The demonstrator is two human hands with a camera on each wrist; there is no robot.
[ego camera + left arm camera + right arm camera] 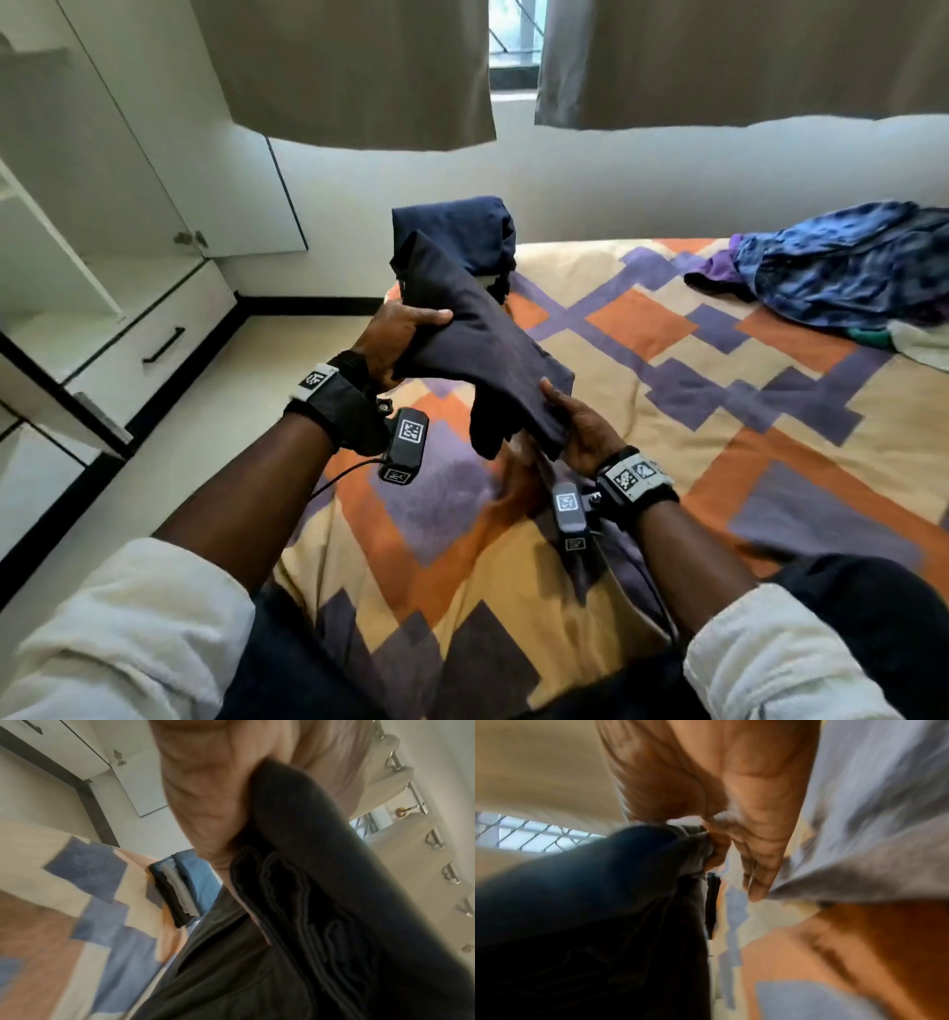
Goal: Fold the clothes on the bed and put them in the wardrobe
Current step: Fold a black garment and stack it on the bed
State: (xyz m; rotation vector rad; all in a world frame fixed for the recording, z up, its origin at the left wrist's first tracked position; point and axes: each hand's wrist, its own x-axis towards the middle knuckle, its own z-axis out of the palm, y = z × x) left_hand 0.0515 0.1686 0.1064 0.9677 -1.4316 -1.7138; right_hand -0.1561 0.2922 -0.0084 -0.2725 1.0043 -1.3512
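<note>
Folded dark garment [477, 329] lifted clear of bed [719, 411], left hand [395, 344] gripping its far side, right hand [580, 426] pinching the near edge, probably keeping folds together. Stack [457, 236] lay beyond the hands.

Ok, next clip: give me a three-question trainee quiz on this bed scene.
1. True or false: both hands hold the dark garment above the bed.
2. Where is the folded stack? A) far left corner of the bed B) in the wardrobe C) on the floor
3. Fill in: the unfolded pile lies at the bed's far ____ side.

Key: 1 true; 2 A; 3 right. Left hand grips the upper part, right hand the lower edge.
</note>
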